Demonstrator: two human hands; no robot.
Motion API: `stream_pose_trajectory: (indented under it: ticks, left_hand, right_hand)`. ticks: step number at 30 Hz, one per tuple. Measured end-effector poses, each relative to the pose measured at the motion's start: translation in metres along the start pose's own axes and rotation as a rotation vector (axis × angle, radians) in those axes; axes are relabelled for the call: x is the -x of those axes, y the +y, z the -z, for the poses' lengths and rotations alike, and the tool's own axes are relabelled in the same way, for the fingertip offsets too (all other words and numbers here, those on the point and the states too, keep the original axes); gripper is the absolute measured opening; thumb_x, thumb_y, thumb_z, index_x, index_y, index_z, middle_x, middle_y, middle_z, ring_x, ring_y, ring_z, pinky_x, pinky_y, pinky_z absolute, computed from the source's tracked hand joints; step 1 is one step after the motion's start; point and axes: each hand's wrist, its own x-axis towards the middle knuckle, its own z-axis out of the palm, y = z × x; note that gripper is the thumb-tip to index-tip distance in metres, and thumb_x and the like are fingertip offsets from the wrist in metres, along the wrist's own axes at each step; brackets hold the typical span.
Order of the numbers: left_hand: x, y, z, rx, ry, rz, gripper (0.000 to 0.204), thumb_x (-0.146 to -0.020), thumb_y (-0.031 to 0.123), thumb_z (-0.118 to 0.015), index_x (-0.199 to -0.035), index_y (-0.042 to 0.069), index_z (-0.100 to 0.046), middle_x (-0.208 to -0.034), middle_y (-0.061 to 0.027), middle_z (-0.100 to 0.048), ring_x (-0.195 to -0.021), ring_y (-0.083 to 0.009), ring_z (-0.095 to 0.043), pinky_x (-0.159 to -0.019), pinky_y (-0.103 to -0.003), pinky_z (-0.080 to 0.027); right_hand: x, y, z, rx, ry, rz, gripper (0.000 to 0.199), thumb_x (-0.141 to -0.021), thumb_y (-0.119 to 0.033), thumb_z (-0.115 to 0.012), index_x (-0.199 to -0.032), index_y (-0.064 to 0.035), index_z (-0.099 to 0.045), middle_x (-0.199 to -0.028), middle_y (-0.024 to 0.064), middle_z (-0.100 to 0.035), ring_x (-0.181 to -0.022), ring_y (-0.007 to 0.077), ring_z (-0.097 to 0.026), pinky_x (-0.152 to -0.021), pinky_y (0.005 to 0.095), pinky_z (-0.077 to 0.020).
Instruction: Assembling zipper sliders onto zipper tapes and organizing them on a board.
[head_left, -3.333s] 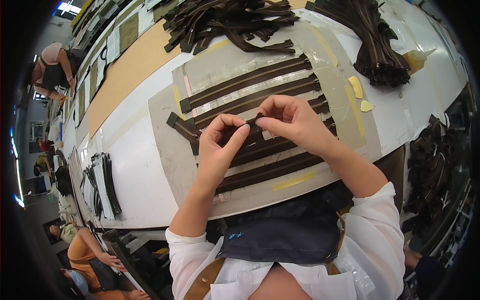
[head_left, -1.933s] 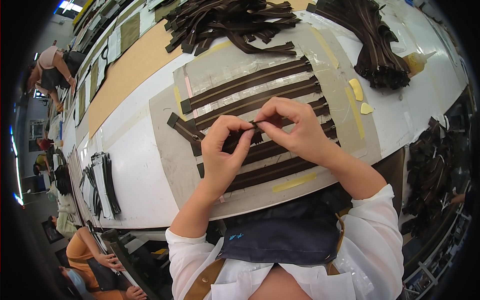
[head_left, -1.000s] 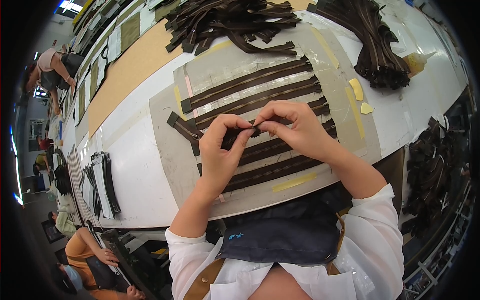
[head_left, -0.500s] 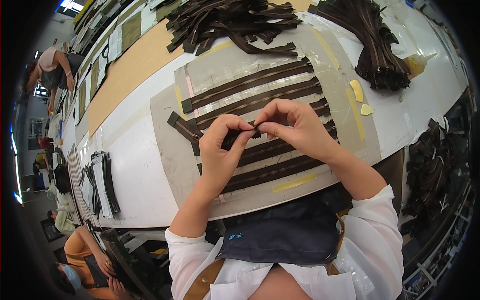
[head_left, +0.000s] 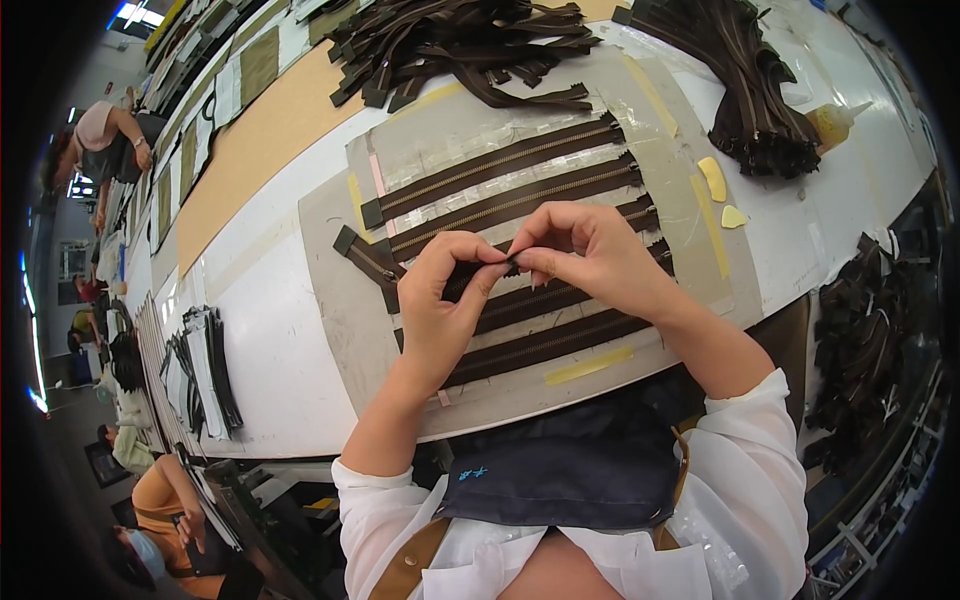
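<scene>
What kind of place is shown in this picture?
Probably a sewing or bag-making workshop: dark zippers lie in rows on a grey board, loose zippers are heaped on the long table, and other people work nearby.

Both hands meet over a grey mat on the white bench. The left hand and right hand each keep a fingertip grip on one dark brown zipper, among other zippers laid in rows.

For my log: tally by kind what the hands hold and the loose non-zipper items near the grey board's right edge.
Brown zipper, pinched between left hand and right hand: 1
Small yellow pieces: 2
Squeeze bottle: 1
Total: 4
</scene>
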Motion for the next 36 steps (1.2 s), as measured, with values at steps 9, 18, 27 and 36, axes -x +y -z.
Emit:
stream_pose_trajectory:
  ticks: [9, 18, 27, 36]
  left_hand:
    - [-0.0015, -0.0009, 0.0012, -0.037, -0.048, -0.036, 0.017, -0.079, -0.006, -0.075, -0.094, 0.001, -0.072, -0.09, -0.01, -0.069, -0.083, -0.0206, -0.067, -0.075, -0.029, -0.051]
    - [-0.0034, 0.0024, 0.0013, -0.022, -0.052, -0.018, 0.015, -0.079, -0.005, -0.076, -0.093, 0.001, -0.072, -0.088, -0.0093, -0.067, -0.081, -0.0197, -0.066, -0.073, -0.028, -0.051]
    - [-0.0016, 0.0001, 0.0009, -0.04, -0.056, 0.005, 0.014, -0.079, -0.004, -0.076, -0.092, 0.0, -0.071, -0.087, -0.0094, -0.068, -0.08, -0.0194, -0.065, -0.073, -0.028, -0.051]
    - [-0.0021, -0.0043, 0.0037, -0.041, -0.08, 0.029, 0.014, -0.079, -0.002, -0.077, -0.091, -0.001, -0.07, -0.088, -0.0089, -0.069, -0.081, -0.0191, -0.065, -0.074, -0.028, -0.051]
  right_hand:
    - [-0.0031, 0.0059, 0.0041, -0.052, -0.009, -0.016, 0.006, -0.091, 0.0, -0.069, -0.094, 0.0012, -0.064, -0.087, 0.0039, -0.068, -0.075, 0.0083, -0.065, -0.07, 0.0215, -0.0536]
    - [-0.0027, 0.005, 0.0053, -0.006, -0.021, 0.019, 0.004, -0.092, 0.0, -0.068, -0.095, 0.0021, -0.065, -0.085, 0.0039, -0.069, -0.078, 0.0085, -0.066, -0.071, 0.0213, -0.0537]
    - [-0.0012, 0.0067, 0.0017, 0.017, 0.003, 0.021, 0.009, -0.096, 0.0, -0.062, -0.102, 0.0041, -0.067, -0.089, 0.0034, -0.069, -0.079, 0.0076, -0.065, -0.073, 0.0214, -0.054]
    - [-0.0011, 0.0029, -0.0014, 0.043, 0.023, 0.049, 0.011, -0.096, 0.0, -0.061, -0.103, 0.0032, -0.069, -0.089, 0.0025, -0.069, -0.077, 0.0057, -0.062, -0.073, 0.0209, -0.0525]
